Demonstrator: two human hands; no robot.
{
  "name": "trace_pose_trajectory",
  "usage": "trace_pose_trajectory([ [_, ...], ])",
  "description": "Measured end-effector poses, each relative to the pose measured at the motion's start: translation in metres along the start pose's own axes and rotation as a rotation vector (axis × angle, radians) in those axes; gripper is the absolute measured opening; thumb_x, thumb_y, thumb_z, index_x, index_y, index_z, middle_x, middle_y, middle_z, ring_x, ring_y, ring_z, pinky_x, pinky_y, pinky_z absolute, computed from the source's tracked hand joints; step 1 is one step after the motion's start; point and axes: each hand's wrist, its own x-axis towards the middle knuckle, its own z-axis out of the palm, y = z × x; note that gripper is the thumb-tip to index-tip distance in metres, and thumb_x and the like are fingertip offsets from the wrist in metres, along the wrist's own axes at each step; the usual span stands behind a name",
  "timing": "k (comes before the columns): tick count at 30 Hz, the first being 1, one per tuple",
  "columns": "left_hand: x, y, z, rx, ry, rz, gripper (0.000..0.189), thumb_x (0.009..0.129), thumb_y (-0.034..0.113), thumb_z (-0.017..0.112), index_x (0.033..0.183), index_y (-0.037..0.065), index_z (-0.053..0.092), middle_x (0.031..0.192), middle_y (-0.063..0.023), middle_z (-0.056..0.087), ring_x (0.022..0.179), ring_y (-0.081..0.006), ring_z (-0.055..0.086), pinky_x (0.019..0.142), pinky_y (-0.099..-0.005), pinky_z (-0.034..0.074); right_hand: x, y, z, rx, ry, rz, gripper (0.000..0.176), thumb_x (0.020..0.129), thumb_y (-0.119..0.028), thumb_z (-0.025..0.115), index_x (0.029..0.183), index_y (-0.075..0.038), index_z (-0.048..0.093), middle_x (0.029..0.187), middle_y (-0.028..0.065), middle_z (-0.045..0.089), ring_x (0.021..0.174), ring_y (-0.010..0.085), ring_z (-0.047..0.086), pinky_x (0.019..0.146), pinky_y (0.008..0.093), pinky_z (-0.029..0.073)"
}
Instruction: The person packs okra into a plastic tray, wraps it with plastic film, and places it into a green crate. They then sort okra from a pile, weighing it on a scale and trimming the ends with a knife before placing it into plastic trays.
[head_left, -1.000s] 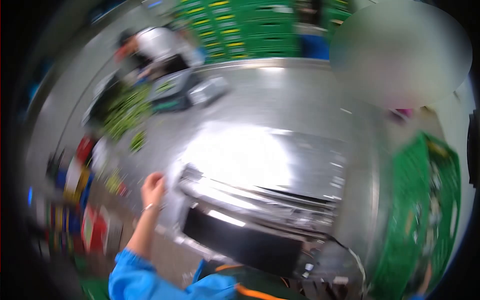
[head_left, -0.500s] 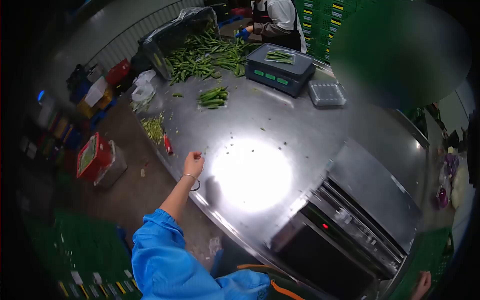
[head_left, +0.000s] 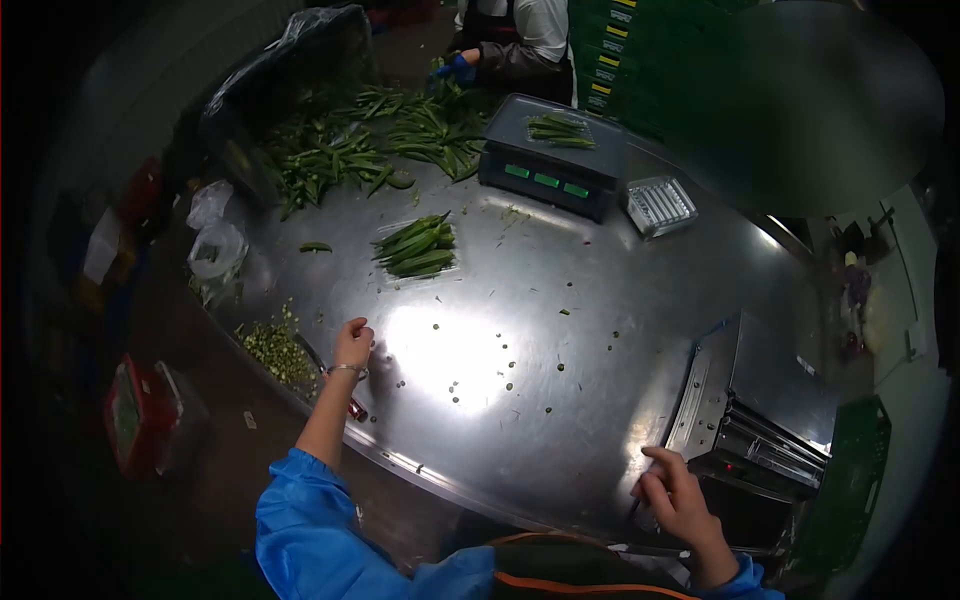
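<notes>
My left hand (head_left: 353,345) hovers over the near left part of the steel table (head_left: 500,440), its fingers loosely bent and nothing seen in them. Partly behind that wrist lies a red-handled knife (head_left: 357,410), beside a heap of okra trimmings (head_left: 275,350). Farther in, okra pods (head_left: 418,247) lie in a row on a clear plastic tray (head_left: 440,274). At the near right, my right hand (head_left: 680,498) is over the table edge by the wrapping machine (head_left: 755,430), fingers apart and holding nothing visible.
A scale (head_left: 550,165) carries another tray of okra (head_left: 560,131). Stacked clear trays (head_left: 661,206) stand right of it. Loose okra (head_left: 340,155) spills from a lined crate (head_left: 260,110). Across the table, a co-worker's blue-gloved hand (head_left: 457,70) is at the pile. Plastic bags (head_left: 215,240) lie left.
My right hand has come up from the lower right corner to the machine's near side. My left hand has shifted slightly left and down in view, and the camera view has turned.
</notes>
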Motion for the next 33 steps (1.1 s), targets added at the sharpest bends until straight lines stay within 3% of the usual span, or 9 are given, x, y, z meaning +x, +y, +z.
trace_pose_trajectory([
  [6,-0.011,-0.002,-0.002,-0.023,0.037,-0.108,0.034,0.076,0.013,0.055,0.105,-0.003,0.056,0.077,-0.0083,0.061,0.063,-0.0145,0.059,0.057,-0.0252,0.048,0.101,0.005,0.011,0.299,-0.129,-0.057,0.021,0.089,-0.011,0.048,0.108,-0.001,0.051,0.072,0.0066,0.058,0.059,0.0089,0.053,0.055,0.0213,0.043],
  [12,0.091,0.014,-0.008,0.26,-0.086,0.016,0.04,0.08,0.017,0.053,0.114,-0.003,0.051,0.094,-0.0145,0.061,0.074,-0.02,0.062,0.063,-0.0298,0.05,0.173,-0.028,0.099,0.299,-0.254,0.0,0.021,0.088,-0.014,0.052,0.103,0.0,0.054,0.074,0.0058,0.058,0.063,0.0105,0.054,0.059,0.0228,0.045],
  [14,0.123,0.022,0.006,0.435,-0.079,0.122,0.04,0.076,0.021,0.052,0.106,-0.005,0.057,0.095,-0.0225,0.062,0.075,-0.026,0.064,0.069,-0.0329,0.05,0.237,-0.029,0.128,0.107,-0.127,-0.184,0.023,0.087,-0.016,0.053,0.105,-0.001,0.053,0.082,0.0063,0.057,0.067,0.0115,0.055,0.061,0.0243,0.046],
  [16,0.158,0.004,0.025,0.513,-0.13,0.1,0.04,0.077,0.022,0.052,0.104,-0.006,0.055,0.086,-0.0211,0.063,0.082,-0.0327,0.062,0.077,-0.0372,0.047,0.307,-0.042,0.138,0.314,0.013,0.055,0.028,0.086,-0.018,0.055,0.107,-0.001,0.051,0.09,0.0065,0.055,0.072,0.013,0.056,0.062,0.0262,0.048],
  [19,0.163,0.008,0.037,0.206,-0.271,-0.1,0.021,0.081,0.02,0.05,0.089,0.0,0.049,0.07,-0.0157,0.061,0.057,-0.0232,0.061,0.056,-0.0342,0.049,0.407,-0.043,0.113,0.453,0.332,0.253,0.032,0.085,-0.018,0.054,0.112,-0.002,0.048,0.093,0.0074,0.055,0.073,0.0156,0.057,0.06,0.0284,0.049],
  [21,0.161,0.014,0.036,0.085,-0.175,0.171,0.015,0.085,0.015,0.05,0.08,0.004,0.041,0.058,-0.0083,0.052,0.045,-0.0163,0.054,0.042,-0.0303,0.044,0.456,-0.042,0.082,0.284,0.523,0.19,0.032,0.084,-0.017,0.053,0.112,-0.002,0.048,0.093,0.0078,0.055,0.073,0.0169,0.057,0.058,0.0292,0.049],
  [24,0.172,0.023,0.035,-0.413,-0.306,-0.107,0.013,0.09,0.01,0.042,0.098,0.003,0.034,0.096,-0.015,0.053,0.081,-0.0204,0.058,0.051,-0.0317,0.056,0.506,-0.041,0.03,0.067,0.712,0.173,0.031,0.083,-0.016,0.052,0.11,-0.002,0.05,0.094,0.0082,0.055,0.073,0.0173,0.057,0.057,0.0294,0.048],
  [26,0.185,0.022,0.031,-0.556,-0.358,-0.165,0.012,0.091,0.01,0.041,0.099,0.005,0.034,0.098,-0.0143,0.053,0.088,-0.0196,0.056,0.055,-0.0346,0.057,0.535,-0.03,-0.006,-0.037,0.758,0.195,0.032,0.083,-0.017,0.051,0.112,-0.002,0.05,0.095,0.009,0.057,0.076,0.0181,0.058,0.057,0.0295,0.048],
  [33,0.237,0.084,0.012,-0.567,-0.443,-0.131,0.009,0.091,0.012,0.045,0.097,0.008,0.04,0.093,-0.0107,0.058,0.079,-0.0124,0.056,0.053,-0.0331,0.058,0.625,-0.005,-0.059,-0.409,0.945,0.13,0.041,0.079,-0.022,0.046,0.11,0.005,0.053,0.108,0.0247,0.056,0.096,0.0348,0.057,0.082,0.0371,0.043],
])
